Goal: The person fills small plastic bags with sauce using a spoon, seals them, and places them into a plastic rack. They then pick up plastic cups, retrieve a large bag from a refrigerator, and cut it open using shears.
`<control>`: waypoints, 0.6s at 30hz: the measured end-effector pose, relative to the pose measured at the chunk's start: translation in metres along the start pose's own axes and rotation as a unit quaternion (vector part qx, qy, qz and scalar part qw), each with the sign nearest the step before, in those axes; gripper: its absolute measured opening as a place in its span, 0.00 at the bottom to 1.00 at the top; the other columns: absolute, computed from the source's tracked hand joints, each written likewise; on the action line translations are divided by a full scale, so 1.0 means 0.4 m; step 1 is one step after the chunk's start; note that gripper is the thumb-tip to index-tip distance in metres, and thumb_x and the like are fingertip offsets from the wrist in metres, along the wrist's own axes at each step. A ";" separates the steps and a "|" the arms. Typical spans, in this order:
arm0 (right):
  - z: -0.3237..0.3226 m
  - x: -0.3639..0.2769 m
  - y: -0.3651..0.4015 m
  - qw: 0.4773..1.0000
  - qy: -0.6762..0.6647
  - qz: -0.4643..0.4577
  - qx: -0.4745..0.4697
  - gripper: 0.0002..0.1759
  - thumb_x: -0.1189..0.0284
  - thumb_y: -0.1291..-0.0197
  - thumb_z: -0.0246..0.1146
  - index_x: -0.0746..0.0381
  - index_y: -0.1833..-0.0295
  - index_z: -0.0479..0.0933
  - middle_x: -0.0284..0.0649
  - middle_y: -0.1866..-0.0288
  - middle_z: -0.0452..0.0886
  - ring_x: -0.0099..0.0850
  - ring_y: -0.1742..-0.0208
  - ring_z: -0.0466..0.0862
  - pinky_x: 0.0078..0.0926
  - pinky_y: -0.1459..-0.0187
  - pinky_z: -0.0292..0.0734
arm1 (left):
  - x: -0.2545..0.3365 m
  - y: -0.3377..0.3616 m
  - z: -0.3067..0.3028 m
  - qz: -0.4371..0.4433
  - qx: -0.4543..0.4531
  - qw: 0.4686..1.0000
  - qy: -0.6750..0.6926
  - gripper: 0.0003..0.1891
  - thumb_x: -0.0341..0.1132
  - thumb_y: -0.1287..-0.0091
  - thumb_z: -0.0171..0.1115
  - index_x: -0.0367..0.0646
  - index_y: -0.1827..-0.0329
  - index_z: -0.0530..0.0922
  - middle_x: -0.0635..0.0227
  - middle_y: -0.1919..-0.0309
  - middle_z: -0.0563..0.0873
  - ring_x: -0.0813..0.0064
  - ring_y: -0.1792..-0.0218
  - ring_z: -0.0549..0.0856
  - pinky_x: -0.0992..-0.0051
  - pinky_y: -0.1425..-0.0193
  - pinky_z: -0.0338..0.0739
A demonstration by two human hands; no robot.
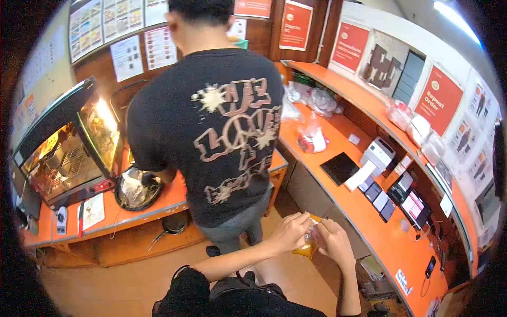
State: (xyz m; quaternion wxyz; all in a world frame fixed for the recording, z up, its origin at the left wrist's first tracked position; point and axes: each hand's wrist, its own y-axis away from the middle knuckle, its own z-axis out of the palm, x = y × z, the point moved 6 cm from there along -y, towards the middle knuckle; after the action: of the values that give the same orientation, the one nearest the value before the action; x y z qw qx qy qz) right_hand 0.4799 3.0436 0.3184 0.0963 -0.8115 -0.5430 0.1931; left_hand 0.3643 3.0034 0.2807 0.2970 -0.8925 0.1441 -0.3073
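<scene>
Both of my hands are at the neck of a small clear plastic bag (pixel 304 251) with yellow-orange contents, held in front of me above the floor. My left hand (pixel 290 231) is closed, its fingertips pinching the top of the bag. From the other side, my right hand (pixel 334 240) grips the bag's neck with bent fingers. The exact position of the fingertips is too small to make out. Below them hangs the filled part of the bag, partly covered by my right hand.
A person in a black T-shirt (pixel 227 121) stands just ahead, facing away, one hand at a black tray (pixel 138 203). A heated display case (pixel 63 153) is at left. On the right, an orange counter (pixel 338 203) bears a printer (pixel 378 153), a black tablet (pixel 339 168) and several phones.
</scene>
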 end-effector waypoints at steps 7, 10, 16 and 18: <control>-0.042 0.349 -0.215 0.999 -0.003 -0.033 0.011 0.16 0.81 0.64 0.65 0.65 0.65 0.72 0.45 0.64 0.74 0.45 0.59 0.76 0.40 0.57 0.74 | -0.176 -0.311 0.092 0.005 0.054 0.998 -0.042 0.10 0.28 0.45 0.64 0.37 0.61 0.78 0.57 0.62 0.77 0.56 0.62 0.79 0.61 0.57 0.76; -0.052 0.453 -0.378 0.996 0.007 -0.087 0.010 0.11 0.83 0.60 0.60 0.66 0.65 0.72 0.46 0.63 0.75 0.46 0.59 0.76 0.41 0.56 0.74 | -0.244 -0.415 0.026 -0.035 0.116 0.991 -0.060 0.17 0.31 0.44 0.67 0.38 0.51 0.78 0.58 0.60 0.78 0.57 0.60 0.80 0.63 0.54 0.76; 0.020 0.631 -0.779 0.968 -0.065 -0.219 0.104 0.17 0.84 0.56 0.59 0.69 0.57 0.71 0.51 0.57 0.73 0.53 0.53 0.76 0.45 0.51 0.73 | -0.407 -0.419 -0.100 -0.129 0.189 0.950 -0.213 0.17 0.30 0.41 0.67 0.39 0.48 0.79 0.59 0.58 0.78 0.59 0.58 0.81 0.65 0.53 0.77; 0.059 0.661 -0.934 0.969 -0.078 -0.225 0.061 0.17 0.86 0.54 0.58 0.68 0.54 0.72 0.51 0.52 0.73 0.54 0.49 0.76 0.44 0.48 0.73 | -0.470 -0.384 -0.104 -0.140 0.177 0.946 -0.233 0.15 0.29 0.40 0.66 0.38 0.50 0.80 0.59 0.60 0.78 0.59 0.58 0.80 0.66 0.54 0.78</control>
State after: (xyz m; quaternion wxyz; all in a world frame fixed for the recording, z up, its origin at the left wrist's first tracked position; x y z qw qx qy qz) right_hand 0.2435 3.4314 0.3784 0.1442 -0.6429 -0.7049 0.2625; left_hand 0.2046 3.1879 0.3150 0.4291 -0.8837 -0.1123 -0.1496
